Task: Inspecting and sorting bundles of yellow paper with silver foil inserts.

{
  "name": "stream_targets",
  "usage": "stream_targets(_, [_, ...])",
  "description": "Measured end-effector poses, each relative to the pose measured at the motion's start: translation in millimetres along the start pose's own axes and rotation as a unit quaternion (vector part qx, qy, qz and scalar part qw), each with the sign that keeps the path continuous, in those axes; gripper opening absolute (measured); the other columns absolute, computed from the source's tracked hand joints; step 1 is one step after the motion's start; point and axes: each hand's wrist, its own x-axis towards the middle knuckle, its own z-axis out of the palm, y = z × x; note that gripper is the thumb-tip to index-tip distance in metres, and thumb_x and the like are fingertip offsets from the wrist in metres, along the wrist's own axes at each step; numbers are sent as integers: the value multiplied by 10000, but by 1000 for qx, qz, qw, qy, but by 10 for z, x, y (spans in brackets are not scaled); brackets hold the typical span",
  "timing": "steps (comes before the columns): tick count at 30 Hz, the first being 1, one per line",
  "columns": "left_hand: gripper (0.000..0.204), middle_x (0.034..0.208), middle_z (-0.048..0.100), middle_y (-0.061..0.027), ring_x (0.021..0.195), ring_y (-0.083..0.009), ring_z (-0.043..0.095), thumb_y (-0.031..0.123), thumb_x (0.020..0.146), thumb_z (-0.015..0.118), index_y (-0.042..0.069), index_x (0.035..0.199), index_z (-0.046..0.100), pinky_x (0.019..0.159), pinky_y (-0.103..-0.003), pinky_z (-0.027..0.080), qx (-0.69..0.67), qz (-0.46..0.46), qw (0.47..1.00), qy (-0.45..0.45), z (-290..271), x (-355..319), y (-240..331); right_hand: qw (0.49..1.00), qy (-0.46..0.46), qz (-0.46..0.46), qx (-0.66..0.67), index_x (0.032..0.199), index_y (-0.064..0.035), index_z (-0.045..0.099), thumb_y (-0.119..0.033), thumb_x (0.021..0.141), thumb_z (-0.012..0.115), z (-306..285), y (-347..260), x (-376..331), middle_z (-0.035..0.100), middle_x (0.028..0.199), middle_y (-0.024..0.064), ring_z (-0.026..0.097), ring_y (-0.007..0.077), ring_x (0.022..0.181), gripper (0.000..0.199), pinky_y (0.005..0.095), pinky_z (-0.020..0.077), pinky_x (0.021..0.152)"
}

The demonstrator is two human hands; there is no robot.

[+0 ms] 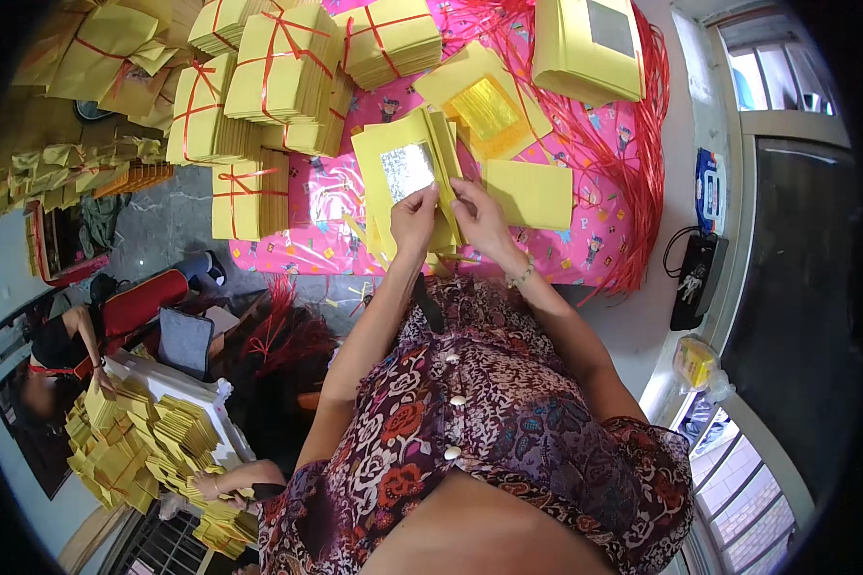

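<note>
1. Crowding most of the desk (642,287), tied bundles of yellow paper bound with red ribbon (278,67) stand along its far and left parts, on a pink patterned plastic cloth (307,206).
2. Loose red ribbon strands (633,182) spill along the right edge of the cloth, with a bare white strip of desk beyond them up to the window frame.
3. Open room is scarce: a flat yellow sheet (530,195) lies just right of the hands, and a yellow sheet with a gold foil square (484,107) lies behind them.
4. A stack of yellow paper sheets with a silver foil square on top (408,177) sits at the near edge, straight in front of the person.
5. The left hand (414,218) pinches the stack's lower edge, fingers curled around it.
6. The right hand (479,216) grips the stack's right side, fingertips pressed on the sheets.
7. Another person's hand (211,482) rests on folded yellow papers at lower left, well apart.
</note>
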Motion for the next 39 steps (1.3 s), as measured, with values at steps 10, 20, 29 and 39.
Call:
stream_targets(10, [299,777,672,-5,680,-50,554,291,875,673,5,950,718,634,-204,454,-11,12,1000,-3,-2,-13,17,1000,-3,-8,7,1252,20,519,-60,892,553,3,13,5,611,1126,123,591,188,1026,371,298,479,876])
stream_targets(20, [308,779,673,-4,667,-46,548,303,876,673,11,957,720,620,-201,447,-20,12,1000,-5,9,-15,14,999,-1,-4,49,1273,28,494,-66,879,589,25,13,-4,608,1120,122,591,182,1025,415,298,482,872])
stream_targets(29, [296,793,679,-9,676,-49,557,287,873,676,10,967,719,622,-204,455,-15,5,1000,-2,5,-5,6,999,1,-18,39,1280,25,485,-52,870,607,38,101,1,614,1088,104,585,147,986,434,282,486,842])
stream_targets(39, [310,797,680,-22,683,-53,560,294,872,677,3,973,716,628,-200,455,-17,7,1000,-8,1,-5,18,998,-8,9,59,1233,35,524,-100,832,639,31,59,5,598,1071,170,609,256,992,439,335,481,877])
